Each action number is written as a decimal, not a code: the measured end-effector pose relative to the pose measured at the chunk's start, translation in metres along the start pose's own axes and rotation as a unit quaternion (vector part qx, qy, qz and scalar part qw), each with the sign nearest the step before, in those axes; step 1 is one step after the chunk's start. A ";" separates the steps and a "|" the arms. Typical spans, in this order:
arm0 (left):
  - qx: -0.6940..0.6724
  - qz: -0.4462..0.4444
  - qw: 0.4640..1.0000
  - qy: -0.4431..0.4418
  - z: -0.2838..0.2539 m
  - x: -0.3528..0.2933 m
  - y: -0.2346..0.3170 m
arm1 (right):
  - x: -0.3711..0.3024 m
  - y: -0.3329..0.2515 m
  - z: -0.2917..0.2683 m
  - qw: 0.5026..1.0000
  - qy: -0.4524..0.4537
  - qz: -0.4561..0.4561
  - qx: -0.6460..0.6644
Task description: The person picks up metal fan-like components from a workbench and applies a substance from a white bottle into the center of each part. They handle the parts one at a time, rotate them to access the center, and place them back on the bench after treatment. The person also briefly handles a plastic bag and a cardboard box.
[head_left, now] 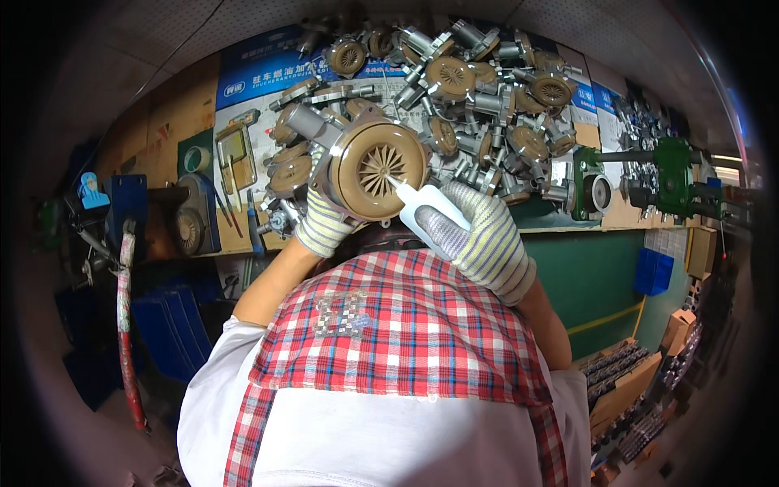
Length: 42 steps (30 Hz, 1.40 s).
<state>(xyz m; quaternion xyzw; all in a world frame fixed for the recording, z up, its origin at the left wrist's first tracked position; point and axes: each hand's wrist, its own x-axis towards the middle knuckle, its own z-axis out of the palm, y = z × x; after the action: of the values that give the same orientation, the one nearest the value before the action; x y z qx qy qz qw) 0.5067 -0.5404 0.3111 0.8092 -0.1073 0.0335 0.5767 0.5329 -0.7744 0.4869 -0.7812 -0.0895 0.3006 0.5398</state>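
My left hand (pixel 323 227), in a striped knit glove, is wrapped round the underside of a blower motor (pixel 345 180). This has a brown round housing, a finned fan wheel facing up and a grey metal cylinder at its upper left. My right hand (pixel 493 239), gloved alike, grips a white squeeze bottle (pixel 422 203). The bottle is tilted, and its narrow nozzle tip is at the hub of the fan wheel. Whether liquid comes out is too small to tell. The left fingers are partly hidden beneath the motor.
Many similar blower motors (pixel 450 77) lie heaped on the bench. A green press fixture (pixel 669 178) stands at right, a blue fixture (pixel 126 203) at left. Near the left bench edge are a blue-handled tool (pixel 255 231) and a metal frame (pixel 235 154). Blue bins (pixel 170 325) sit below.
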 end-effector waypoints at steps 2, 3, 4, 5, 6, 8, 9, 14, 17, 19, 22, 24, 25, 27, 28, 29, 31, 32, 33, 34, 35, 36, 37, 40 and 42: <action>-0.065 -0.027 0.998 0.000 0.000 0.001 -0.002 | 0.004 0.004 0.001 1.000 -0.001 -0.018 -0.005; -0.113 -0.047 0.992 0.000 -0.001 0.002 0.000 | 0.006 0.006 0.002 1.000 -0.001 -0.027 -0.007; -0.161 -0.067 0.985 0.002 -0.002 0.003 0.002 | 0.009 0.007 0.002 1.000 -0.004 -0.022 -0.006; -0.216 -0.092 0.972 0.001 -0.004 0.005 0.005 | 0.011 0.007 0.003 1.000 -0.007 -0.017 -0.004; -0.198 -0.085 0.976 0.002 -0.006 0.006 0.004 | 0.014 0.007 0.003 1.000 -0.011 -0.012 -0.003; -0.091 -0.038 0.995 0.003 -0.008 0.006 -0.001 | 0.017 -0.002 0.002 1.000 -0.005 -0.011 -0.016; 0.002 0.003 1.000 0.005 -0.012 0.010 -0.001 | 0.020 -0.009 0.001 1.000 -0.003 -0.012 -0.024; -0.208 -0.116 0.967 0.085 -0.053 0.043 0.005 | 0.022 -0.025 -0.011 0.976 0.107 0.024 0.187; -0.069 -0.138 0.973 0.173 -0.122 0.075 -0.042 | 0.024 -0.027 -0.019 0.960 0.191 0.025 0.203; 0.060 -0.110 0.972 0.200 -0.188 0.091 -0.125 | 0.030 -0.019 -0.017 0.949 0.260 0.010 0.177; 0.143 -0.134 0.948 0.250 -0.259 0.141 -0.231 | 0.030 -0.013 -0.016 0.925 0.298 0.032 0.234; 0.099 -0.251 0.925 0.269 -0.268 0.188 -0.255 | 0.030 -0.008 -0.010 0.916 0.314 0.049 0.243; 0.056 -0.358 0.898 0.248 -0.263 0.212 -0.251 | 0.026 -0.005 -0.007 0.909 0.336 0.069 0.236; 0.081 -0.330 0.899 0.276 -0.258 0.234 -0.303 | 0.023 -0.010 0.001 0.901 0.361 0.095 0.221; 0.076 -0.299 0.905 0.292 -0.271 0.237 -0.347 | 0.018 -0.012 0.002 0.898 0.369 0.091 0.223; 0.073 -0.265 0.910 0.309 -0.288 0.241 -0.384 | 0.014 -0.013 0.003 0.895 0.375 0.086 0.225; 0.003 -0.302 0.911 0.282 -0.268 0.262 -0.415 | 0.011 -0.012 0.011 0.885 0.403 0.103 0.209; 0.031 -0.346 0.906 0.242 -0.254 0.274 -0.406 | 0.010 -0.012 0.016 0.879 0.416 0.112 0.205; 0.060 -0.386 0.898 0.201 -0.243 0.283 -0.391 | 0.009 -0.013 0.021 0.875 0.425 0.116 0.201; 0.186 -0.353 0.898 0.185 -0.244 0.281 -0.380 | 0.009 -0.014 0.021 0.876 0.424 0.113 0.201; 0.148 -0.250 0.931 0.222 -0.241 0.271 -0.391 | 0.009 -0.015 0.021 0.877 0.422 0.110 0.200; 0.158 -0.261 0.931 0.200 -0.243 0.270 -0.386 | 0.009 -0.015 0.023 0.875 0.427 0.106 0.203; 0.169 -0.273 0.930 0.180 -0.246 0.264 -0.380 | 0.009 -0.014 0.025 0.873 0.430 0.102 0.206; 0.368 -0.413 0.833 -0.024 -0.254 0.246 -0.342 | 0.012 -0.011 0.023 0.884 0.403 0.093 0.217; 0.408 -0.490 0.758 -0.133 -0.246 0.222 -0.306 | 0.014 -0.011 0.020 0.892 0.381 0.090 0.226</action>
<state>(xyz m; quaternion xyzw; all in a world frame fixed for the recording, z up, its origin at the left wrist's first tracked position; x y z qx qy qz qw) 0.8049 -0.2436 0.1488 0.9063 0.2523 -0.3210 0.1091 0.5352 -0.7477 0.4865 -0.6974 0.2640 0.0394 0.6651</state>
